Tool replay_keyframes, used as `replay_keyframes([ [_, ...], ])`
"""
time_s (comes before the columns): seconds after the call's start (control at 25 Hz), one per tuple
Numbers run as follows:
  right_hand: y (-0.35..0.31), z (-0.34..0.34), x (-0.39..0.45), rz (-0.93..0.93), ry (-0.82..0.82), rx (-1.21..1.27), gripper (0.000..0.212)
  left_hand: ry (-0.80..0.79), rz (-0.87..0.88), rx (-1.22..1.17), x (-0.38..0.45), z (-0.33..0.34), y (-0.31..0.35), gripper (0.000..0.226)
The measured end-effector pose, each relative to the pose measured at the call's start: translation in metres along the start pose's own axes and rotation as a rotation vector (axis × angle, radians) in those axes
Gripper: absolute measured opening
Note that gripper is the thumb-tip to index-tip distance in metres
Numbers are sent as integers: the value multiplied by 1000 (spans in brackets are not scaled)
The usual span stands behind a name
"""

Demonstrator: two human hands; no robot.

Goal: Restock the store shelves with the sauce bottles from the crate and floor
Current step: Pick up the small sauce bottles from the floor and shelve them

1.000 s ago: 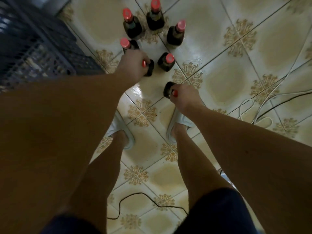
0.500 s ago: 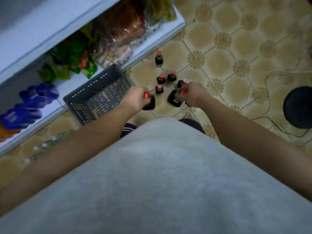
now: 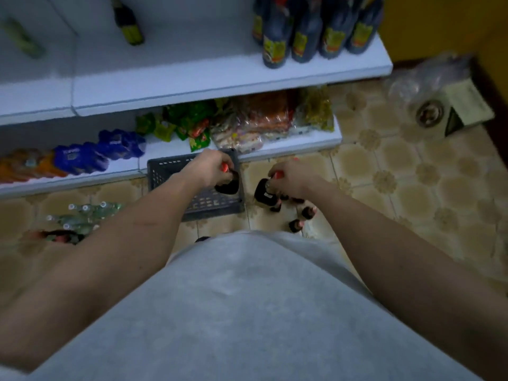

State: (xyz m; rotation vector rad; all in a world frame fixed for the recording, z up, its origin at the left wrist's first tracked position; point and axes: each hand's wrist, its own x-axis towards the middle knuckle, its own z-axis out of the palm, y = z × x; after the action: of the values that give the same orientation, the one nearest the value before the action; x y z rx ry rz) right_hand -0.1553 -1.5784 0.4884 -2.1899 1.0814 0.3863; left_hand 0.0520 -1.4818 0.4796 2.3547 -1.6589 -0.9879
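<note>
My left hand [image 3: 210, 167] grips the red-capped neck of a dark sauce bottle [image 3: 228, 185], which hangs over the dark plastic crate [image 3: 165, 171]. Beside it, my right hand [image 3: 291, 178] holds a second dark sauce bottle [image 3: 262, 192] by its red cap, lifted above the floor. Under that hand several more red-capped bottles [image 3: 298, 224] stand on the tiles. The white upper shelf [image 3: 192, 67] carries a row of dark labelled bottles [image 3: 316, 31] at its right end and one lone bottle [image 3: 127, 23] further left.
The lower shelf [image 3: 275, 145] holds snack packets and blue packs. Clear bottles [image 3: 82, 215] lie on the floor at the left. A plastic-wrapped box [image 3: 445, 97] sits on the tiles at the far right. My grey shirt fills the lower view.
I have straightened up from the floor with a bottle in each hand. The view has risen from the tiles and crate to the shelves, and both bottles are lifted higher.
</note>
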Motion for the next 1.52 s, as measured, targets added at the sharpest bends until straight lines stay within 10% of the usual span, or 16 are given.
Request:
replay_keyframes([
  [0.56, -119, -95, 62, -366, 69, -164, 22, 310, -244, -269, -63, -123, -53, 16],
  [1.52, -327, -168, 258, -100, 404, -100, 27, 340, -181, -408, 91, -319, -245, 18],
])
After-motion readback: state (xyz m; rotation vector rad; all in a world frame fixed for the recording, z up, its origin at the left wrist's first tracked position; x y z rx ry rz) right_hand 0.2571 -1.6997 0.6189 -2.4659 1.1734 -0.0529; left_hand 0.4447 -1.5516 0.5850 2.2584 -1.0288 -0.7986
